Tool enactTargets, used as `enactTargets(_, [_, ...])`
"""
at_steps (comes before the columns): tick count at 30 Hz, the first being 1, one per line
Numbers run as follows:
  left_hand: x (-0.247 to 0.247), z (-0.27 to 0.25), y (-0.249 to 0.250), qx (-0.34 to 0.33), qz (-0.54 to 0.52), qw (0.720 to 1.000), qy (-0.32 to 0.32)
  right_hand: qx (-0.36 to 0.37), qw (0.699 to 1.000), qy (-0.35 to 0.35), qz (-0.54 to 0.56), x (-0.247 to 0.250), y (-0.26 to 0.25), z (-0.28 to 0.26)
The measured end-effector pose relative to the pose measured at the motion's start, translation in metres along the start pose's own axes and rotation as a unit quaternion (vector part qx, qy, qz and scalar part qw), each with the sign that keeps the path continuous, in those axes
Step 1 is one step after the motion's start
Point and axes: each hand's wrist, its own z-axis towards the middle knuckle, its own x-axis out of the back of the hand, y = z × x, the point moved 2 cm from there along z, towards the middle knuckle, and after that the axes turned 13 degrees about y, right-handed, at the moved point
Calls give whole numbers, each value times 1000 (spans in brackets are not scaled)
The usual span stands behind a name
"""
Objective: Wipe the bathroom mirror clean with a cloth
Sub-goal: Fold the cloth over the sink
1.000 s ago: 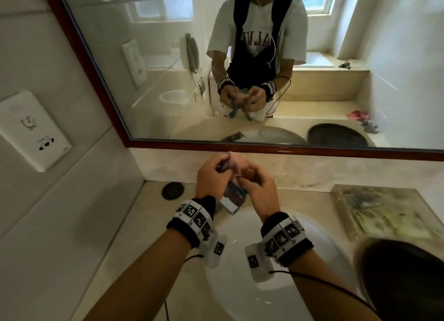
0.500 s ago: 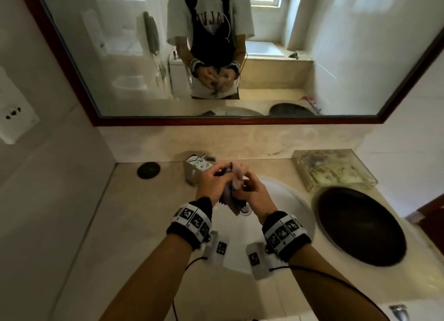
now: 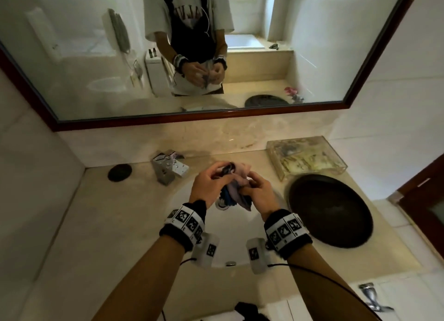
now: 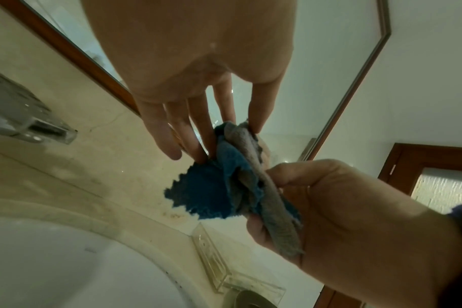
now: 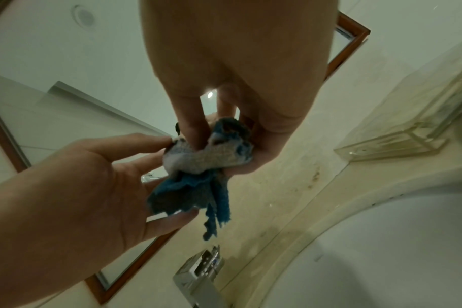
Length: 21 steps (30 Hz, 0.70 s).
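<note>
1. You hold the small blue-and-grey crumpled cloth (image 3: 234,186) between both hands above the white oval basin (image 3: 230,236), well below the wide wood-framed bathroom mirror (image 3: 300,56).
2. Your left hand (image 3: 208,186) pinches the cloth's top between thumb and fingertips (image 4: 256,125); the other fingers hang fairly straight.
3. Your right hand (image 3: 258,192) curls its fingers (image 5: 195,133) around the bunched lower part.
4. You seem to be readying the cloth, bunching or refolding it; no wiping has begun, judging by where it is.
5. Next you likely need one firm grip on a flat pad, then a lift to the glass, clear of the square metal tap (image 3: 169,169).
</note>
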Motion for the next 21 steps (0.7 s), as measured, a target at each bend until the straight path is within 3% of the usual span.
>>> enactTargets(5, [-56, 2, -1, 7, 34, 999, 20, -36, 999, 11, 13, 55, 1, 26])
enactTargets(9, [-97, 5, 1, 0, 64, 997, 42, -75, 995, 64, 35, 107, 4, 48])
enactTargets(21, [-188, -5, -14, -4, 117, 993, 32, -68, 982, 165, -65, 246, 26, 82])
